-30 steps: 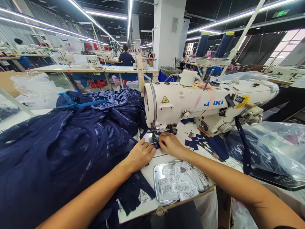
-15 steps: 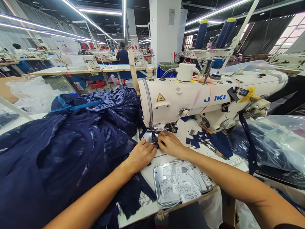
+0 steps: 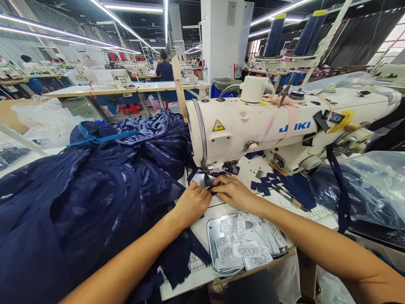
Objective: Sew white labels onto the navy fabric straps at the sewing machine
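Note:
A white sewing machine [image 3: 234, 131] stands before me, its presser foot [image 3: 208, 179] low over the metal plate. Just in front of the foot, my left hand [image 3: 193, 202] is closed, fingertips pinching the edge of dark navy fabric. To the right of the foot, my right hand [image 3: 232, 191] pinches the same small piece between thumb and fingers. Most of that piece is hidden under my fingers. A large heap of navy garments [image 3: 95, 198] lies left of the machine, reaching up to the needle area.
A metal tray [image 3: 209, 236] of white printed labels [image 3: 247, 250] sits at the table's front edge. Navy fabric scraps [image 3: 262, 185] and tweezers [image 3: 289, 196] lie right of the needle. Plastic-bagged navy goods [image 3: 357, 190] are farther right. Thread cones [image 3: 274, 37] stand behind.
The view has shifted slightly, so the machine appears farther right. My right fingers have spread a little more over the fabric; the left hand stays by the presser foot.

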A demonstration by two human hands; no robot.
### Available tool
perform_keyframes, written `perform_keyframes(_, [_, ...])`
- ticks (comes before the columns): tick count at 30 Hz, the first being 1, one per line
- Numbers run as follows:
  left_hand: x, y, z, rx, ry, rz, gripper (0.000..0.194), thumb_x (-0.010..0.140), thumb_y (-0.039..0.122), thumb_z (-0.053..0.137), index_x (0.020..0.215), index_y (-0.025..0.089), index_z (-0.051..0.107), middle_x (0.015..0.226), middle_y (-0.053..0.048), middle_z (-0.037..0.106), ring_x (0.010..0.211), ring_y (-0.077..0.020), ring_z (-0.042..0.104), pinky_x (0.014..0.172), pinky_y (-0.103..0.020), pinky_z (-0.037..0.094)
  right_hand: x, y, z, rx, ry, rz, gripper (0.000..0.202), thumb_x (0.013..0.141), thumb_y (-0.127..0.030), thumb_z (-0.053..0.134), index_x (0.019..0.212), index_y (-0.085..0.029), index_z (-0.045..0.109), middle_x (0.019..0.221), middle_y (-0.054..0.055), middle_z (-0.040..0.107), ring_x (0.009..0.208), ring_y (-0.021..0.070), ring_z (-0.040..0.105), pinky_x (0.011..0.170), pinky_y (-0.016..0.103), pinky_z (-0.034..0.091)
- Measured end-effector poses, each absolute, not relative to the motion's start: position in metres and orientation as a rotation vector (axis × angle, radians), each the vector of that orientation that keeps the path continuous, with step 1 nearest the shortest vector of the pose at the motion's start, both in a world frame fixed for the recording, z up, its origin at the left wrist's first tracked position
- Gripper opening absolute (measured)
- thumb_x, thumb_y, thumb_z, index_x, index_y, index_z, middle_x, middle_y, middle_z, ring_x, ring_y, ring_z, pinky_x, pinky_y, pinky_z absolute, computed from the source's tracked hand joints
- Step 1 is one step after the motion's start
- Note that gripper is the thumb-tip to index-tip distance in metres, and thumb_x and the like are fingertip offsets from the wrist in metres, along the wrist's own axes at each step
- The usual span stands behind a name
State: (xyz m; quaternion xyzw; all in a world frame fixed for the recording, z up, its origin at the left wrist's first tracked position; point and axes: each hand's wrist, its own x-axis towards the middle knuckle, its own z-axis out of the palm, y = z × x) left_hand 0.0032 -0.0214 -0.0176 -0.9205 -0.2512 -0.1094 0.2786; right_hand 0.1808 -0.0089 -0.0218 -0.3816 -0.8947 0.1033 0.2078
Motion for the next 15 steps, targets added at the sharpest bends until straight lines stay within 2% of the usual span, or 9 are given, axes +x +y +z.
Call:
perform_keyframes(6, [-0.007,-0.024,-0.01,-2.5,-0.754,-0.286,0.014,0.079,0.011,0.046,0.068,0.013,0.055,0.066,-0.005,0.059,0.063,-0.0173,0.053,0.06,-0.033,0.036,0.169,-0.026,-0.018,-1.122,-2.727,-0.174,0.022,0.082,-0.009,0.043,0.093,-0.012,0.062,0.091,0.01,0.054,0.083,0.0208,0.046,0.067,0.032,0.043])
perform_keyframes(10, [-0.021,-0.028,-0.007,-2.596,-0.719,-0.346,0.011,0.08,0.017,0.047,0.077,0.015,0.058,0.098,-0.006,0.062,0.094,-0.0213,0.053,0.084,-0.041,0.036,0.175,-0.017,-0.014,-0.913,-2.896,-0.295,0.026,0.082,-0.008,0.041,0.102,-0.009,0.057,0.097,0.012,0.055,0.086,0.0208,0.047,0.067,0.031,0.045])
perform_keyframes(12, [-0.023,-0.027,-0.011,-2.689,-0.688,-0.389,0.012,0.081,0.016,0.047,0.082,0.015,0.059,0.106,-0.005,0.061,0.101,-0.0184,0.052,0.091,-0.037,0.036,0.183,-0.006,-0.013,-0.752,-2.957,-0.345,0.029,0.083,-0.008,0.041,0.108,-0.009,0.055,0.102,0.011,0.055,0.087,0.0203,0.048,0.068,0.03,0.045])
perform_keyframes(15, [-0.015,-0.025,-0.018,-2.745,-0.753,-0.411,0.011,0.079,0.012,0.048,0.083,0.014,0.059,0.103,-0.005,0.064,0.095,-0.0154,0.056,0.087,-0.03,0.042,0.192,0.011,-0.015,-0.651,-2.962,-0.393,0.031,0.084,-0.009,0.039,0.112,-0.01,0.052,0.109,0.011,0.055,0.094,0.021,0.049,0.069,0.03,0.046])
